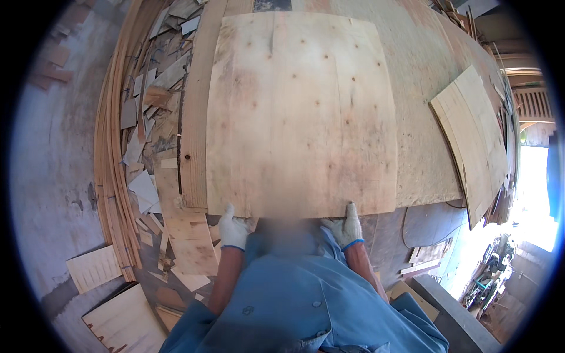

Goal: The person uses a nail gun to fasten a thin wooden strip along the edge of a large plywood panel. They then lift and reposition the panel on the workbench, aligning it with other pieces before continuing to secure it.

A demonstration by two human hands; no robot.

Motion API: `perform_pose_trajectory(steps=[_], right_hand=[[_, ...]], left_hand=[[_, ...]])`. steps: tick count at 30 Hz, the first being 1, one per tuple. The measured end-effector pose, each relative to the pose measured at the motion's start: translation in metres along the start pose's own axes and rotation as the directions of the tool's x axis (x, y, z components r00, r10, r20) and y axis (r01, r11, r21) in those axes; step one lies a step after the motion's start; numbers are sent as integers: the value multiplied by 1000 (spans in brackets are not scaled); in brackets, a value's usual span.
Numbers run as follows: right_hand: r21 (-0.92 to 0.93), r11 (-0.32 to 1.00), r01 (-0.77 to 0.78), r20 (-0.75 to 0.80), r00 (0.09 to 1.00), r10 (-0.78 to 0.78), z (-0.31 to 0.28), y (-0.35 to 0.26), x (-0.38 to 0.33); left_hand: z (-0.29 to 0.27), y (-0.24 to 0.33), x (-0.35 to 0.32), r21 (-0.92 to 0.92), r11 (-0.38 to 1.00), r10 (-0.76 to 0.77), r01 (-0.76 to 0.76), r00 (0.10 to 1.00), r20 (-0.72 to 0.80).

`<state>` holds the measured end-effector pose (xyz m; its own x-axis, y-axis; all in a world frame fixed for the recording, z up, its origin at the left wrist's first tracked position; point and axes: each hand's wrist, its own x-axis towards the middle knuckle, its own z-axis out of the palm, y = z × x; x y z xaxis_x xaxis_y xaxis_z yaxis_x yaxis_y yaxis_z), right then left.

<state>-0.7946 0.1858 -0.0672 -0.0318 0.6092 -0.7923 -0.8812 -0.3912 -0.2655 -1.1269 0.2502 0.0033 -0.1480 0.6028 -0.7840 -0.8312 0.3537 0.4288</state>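
A large pale plywood sheet [300,112], dotted with dark knots, lies flat on the wooden worktable [426,141]. At its near left corner my left hand [235,229], in a white glove with a blue cuff, grips the edge with the thumb on top. My right hand [346,226], gloved the same way, holds the near edge toward the right corner, its thumb also on the face. The other fingers of both hands are mostly hidden under or behind the edge. A blurred patch covers the middle of the near edge.
Long thin wood strips [110,147] and a heap of offcuts [144,188] lie along the left. A smaller plywood panel [474,141] overhangs the table's right side. More boards [126,320] rest on the floor at lower left. A grey metal ledge [453,312] stands at lower right.
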Motion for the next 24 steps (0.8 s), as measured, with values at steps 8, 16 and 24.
perform_pose_trajectory(steps=[8,16,24], right_hand=[[-60,993,100,53,994,-97,62,-1,-23],[-450,833,321,38,939,-341,44,2,-36],[-154,970,189,-29,980,-196,4,27,-53]], left_hand=[[-12,1,20,58,998,31,-27,997,-67],[-32,-13,7,99,995,20,-16,999,-41],[-60,-15,-23,63,997,-39,45,994,-102]])
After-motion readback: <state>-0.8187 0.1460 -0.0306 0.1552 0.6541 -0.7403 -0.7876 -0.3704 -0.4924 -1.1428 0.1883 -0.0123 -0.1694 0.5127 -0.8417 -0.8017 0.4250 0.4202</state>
